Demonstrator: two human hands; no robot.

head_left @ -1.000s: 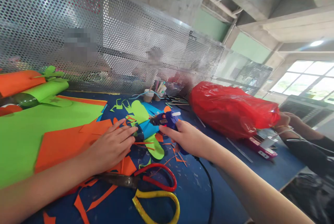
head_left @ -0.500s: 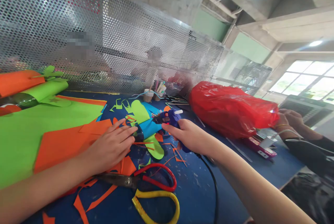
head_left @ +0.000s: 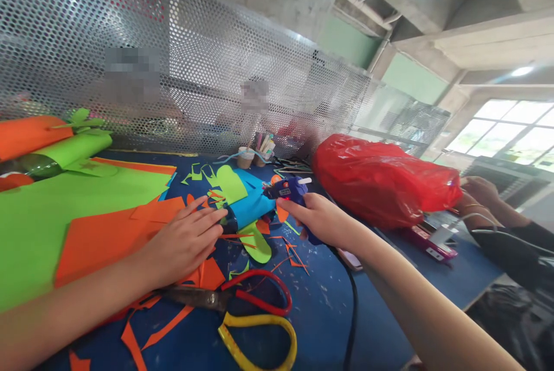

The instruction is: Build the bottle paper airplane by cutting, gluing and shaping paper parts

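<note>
My right hand (head_left: 322, 218) is wrapped round a blue glue gun (head_left: 294, 191) with a white glue stick jutting from its back. Its nozzle points left, above a bottle wrapped in blue paper (head_left: 253, 205) with light-green paper pieces (head_left: 259, 244) on it. My left hand (head_left: 190, 238) lies with fingers stretched out, the tips at the bottle's dark end; whether they press on it I cannot tell. Under that wrist are scissors (head_left: 212, 300) with one red and one yellow handle. Orange paper (head_left: 99, 238) spreads beneath and beside the left hand.
A green sheet (head_left: 26, 227) and paper-wrapped bottles (head_left: 82, 149) lie at left. Cups of pens (head_left: 264, 154) stand by the perforated metal screen (head_left: 208, 82). At right are a red plastic bag (head_left: 381, 180), another person's hands (head_left: 480, 195) and a power strip (head_left: 433, 244). A black cord (head_left: 352, 307) trails forward.
My right hand has moved a little right with the glue gun, drawing its nozzle away from the green paper. My left hand has stayed in place.
</note>
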